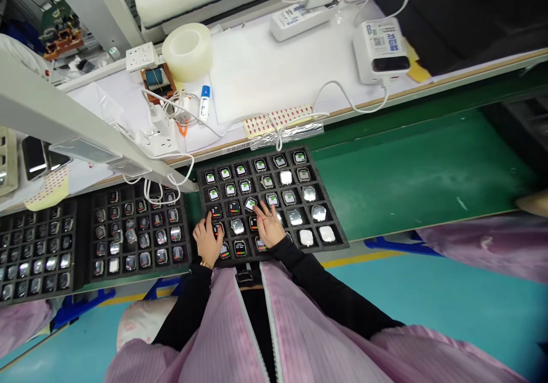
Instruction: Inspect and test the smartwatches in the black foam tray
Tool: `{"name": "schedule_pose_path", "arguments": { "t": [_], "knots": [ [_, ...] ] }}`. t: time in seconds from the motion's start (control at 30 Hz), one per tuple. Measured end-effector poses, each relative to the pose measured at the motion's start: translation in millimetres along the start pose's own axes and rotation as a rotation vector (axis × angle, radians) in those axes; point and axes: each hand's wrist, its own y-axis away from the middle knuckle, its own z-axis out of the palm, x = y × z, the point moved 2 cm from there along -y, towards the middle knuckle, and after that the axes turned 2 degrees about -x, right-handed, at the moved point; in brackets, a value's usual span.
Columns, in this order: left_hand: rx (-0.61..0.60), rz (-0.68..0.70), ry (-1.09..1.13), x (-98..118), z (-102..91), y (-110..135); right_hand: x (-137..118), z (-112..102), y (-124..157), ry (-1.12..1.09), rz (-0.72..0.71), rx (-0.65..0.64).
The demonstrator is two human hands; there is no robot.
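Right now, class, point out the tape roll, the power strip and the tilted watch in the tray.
tape roll [188,66], head view, its side wall.
power strip [295,17], head view, middle of its body.
tilted watch [250,203], head view, its screen.

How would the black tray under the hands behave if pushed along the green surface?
The black tray looks like a thin moulded grid, so probably light and a little flexible. It lies flat on the green surface, so it should slide, not tip. The small devices sit in open cells and might shift.
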Motion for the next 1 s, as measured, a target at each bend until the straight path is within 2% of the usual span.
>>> {"name": "schedule_pose_path", "arguments": {
  "t": [0.33,0.67,0.9,1.0],
  "knots": [
    [-0.023,-0.06,0.086,-2,1.5,-1,-6,2,-22,0.098,-0.048,-0.152],
    [0.036,-0.057,0.199,-10,6.5,-20,33,-25,2,0.101,0.092,0.026],
    [0.083,-0.045,0.279,-15,10.2,-28,37,-26,-2,0.131,0.103,-0.026],
    [0.097,-0.05,0.291,-16,11.7,-30,39,-30,-4,0.132,0.112,-0.011]
  ]
}}
